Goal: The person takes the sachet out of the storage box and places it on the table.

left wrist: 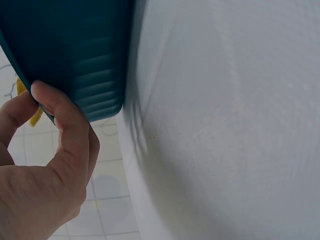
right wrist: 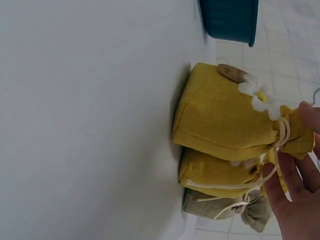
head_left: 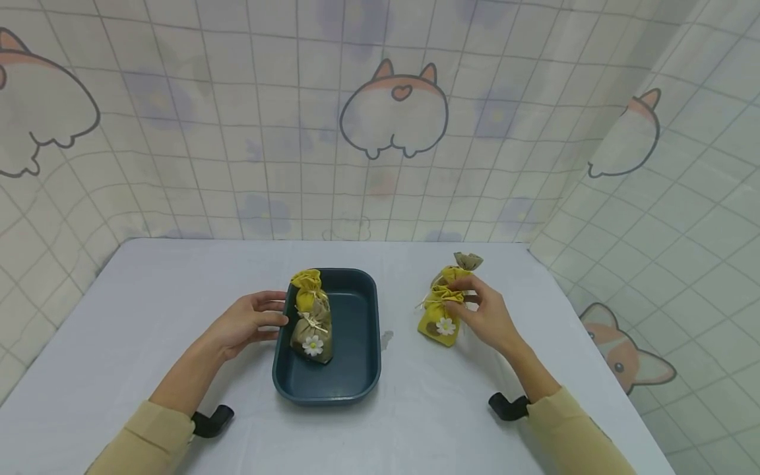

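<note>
My left hand (head_left: 252,320) pinches the left rim of a dark teal tray (head_left: 353,369), thumb and finger on either side of the rim in the left wrist view. Inside the tray, along its left side, lie a yellow drawstring pouch (head_left: 306,300) and a tan drawstring pouch (head_left: 322,316) with a white flower. To the tray's right, my right hand (head_left: 487,313) pinches the gathered neck of a yellow drawstring pouch (right wrist: 220,110). It bears a white flower and a brown oval piece. Close behind it are another yellow pouch (right wrist: 212,172) and a tan pouch (right wrist: 215,204).
A white cloth covers the table (head_left: 439,415). Behind and to the right hangs a checked curtain (head_left: 285,132) with cartoon dog prints. Black curved pieces (head_left: 509,407) stick out near both sleeves. A small grey mark (head_left: 386,339) shows beside the tray.
</note>
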Demonstrator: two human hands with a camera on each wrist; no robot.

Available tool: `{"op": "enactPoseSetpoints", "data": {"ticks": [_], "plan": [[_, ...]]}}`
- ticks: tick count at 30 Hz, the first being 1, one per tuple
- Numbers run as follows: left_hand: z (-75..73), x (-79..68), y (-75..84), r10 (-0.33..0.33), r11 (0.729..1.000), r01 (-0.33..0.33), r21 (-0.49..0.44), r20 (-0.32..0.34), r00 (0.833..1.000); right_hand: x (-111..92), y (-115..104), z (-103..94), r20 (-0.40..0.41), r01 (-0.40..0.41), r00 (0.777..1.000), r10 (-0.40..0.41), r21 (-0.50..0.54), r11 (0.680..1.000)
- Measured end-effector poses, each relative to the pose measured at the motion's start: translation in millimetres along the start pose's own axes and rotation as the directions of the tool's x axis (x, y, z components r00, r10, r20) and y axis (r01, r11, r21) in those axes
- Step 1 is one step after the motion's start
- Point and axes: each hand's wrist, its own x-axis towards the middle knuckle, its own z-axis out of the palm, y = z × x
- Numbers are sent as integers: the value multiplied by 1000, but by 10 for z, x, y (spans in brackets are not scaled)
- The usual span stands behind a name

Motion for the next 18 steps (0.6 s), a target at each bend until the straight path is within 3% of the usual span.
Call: {"op": "enactPoseSetpoints", "data": {"ticks": [9,18], "plan": [[1,-4,10,3,1000,-3,0,-2,1000,149,-358,56,-14,108,994,-108,0,994],[1,-2,0,3,1000,-3,6,-4,1000,307,-542,317,71,202,977,-200,-11,979]]}}
